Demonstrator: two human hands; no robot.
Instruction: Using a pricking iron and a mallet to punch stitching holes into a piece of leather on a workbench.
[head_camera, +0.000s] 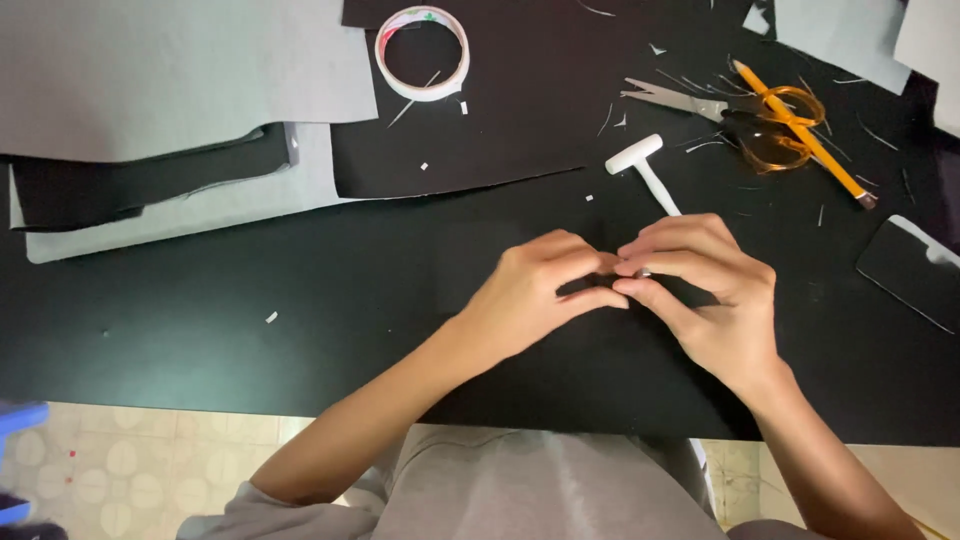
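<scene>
My left hand and right hand met fingertip to fingertip over the black table, pinching something too small and hidden to identify. How far the work had got I could not judge. Just beyond lay a white T-shaped tool, nearly touching my right hand; farther off, orange-handled scissors, a pencil, a tape roll and grey paper sheets.
</scene>
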